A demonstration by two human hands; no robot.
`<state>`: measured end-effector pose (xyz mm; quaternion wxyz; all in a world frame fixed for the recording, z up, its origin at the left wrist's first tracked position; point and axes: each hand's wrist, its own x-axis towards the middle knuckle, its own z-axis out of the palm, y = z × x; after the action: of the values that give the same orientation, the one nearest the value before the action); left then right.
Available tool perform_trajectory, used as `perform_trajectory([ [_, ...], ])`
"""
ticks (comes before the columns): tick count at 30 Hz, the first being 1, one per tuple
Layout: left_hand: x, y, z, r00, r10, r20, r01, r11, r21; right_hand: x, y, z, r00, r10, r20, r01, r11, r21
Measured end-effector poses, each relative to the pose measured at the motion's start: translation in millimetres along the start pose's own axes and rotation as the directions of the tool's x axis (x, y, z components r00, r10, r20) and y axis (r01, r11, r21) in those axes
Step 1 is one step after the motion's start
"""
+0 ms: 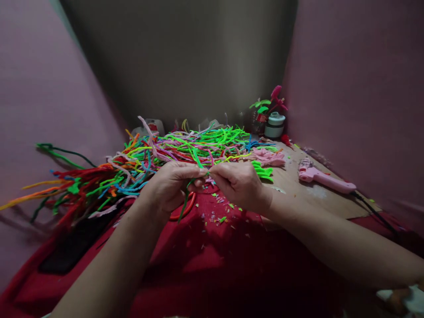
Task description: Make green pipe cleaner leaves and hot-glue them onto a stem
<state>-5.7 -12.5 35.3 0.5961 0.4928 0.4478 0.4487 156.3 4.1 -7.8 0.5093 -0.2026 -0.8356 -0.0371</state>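
My left hand pinches a green pipe cleaner between thumb and fingers. One length of it sticks up above the fingertips, and a darker green length hangs below that hand. Right against it, my right hand is closed, its fingertips pressed on the pipe cleaner at the same spot. The exact join between the fingertips is too small to make out. Just behind both hands lies a large heap of pipe cleaners in green, pink, red, blue and other colours.
A pink hot glue gun with a black cord lies on a cardboard sheet at the right. Behind it stand a white jar and fuzzy flowers. Bright clippings dot the red cloth. A dark flat object lies left.
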Motion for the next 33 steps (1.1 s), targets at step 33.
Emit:
perform_trajectory([
  [33, 5, 14, 1.0, 0.947, 0.309, 0.088, -0.307, 0.788, 0.534, 14, -3, -4, 0.818, 0.506, 0.274, -0.556, 0.571, 0.604],
])
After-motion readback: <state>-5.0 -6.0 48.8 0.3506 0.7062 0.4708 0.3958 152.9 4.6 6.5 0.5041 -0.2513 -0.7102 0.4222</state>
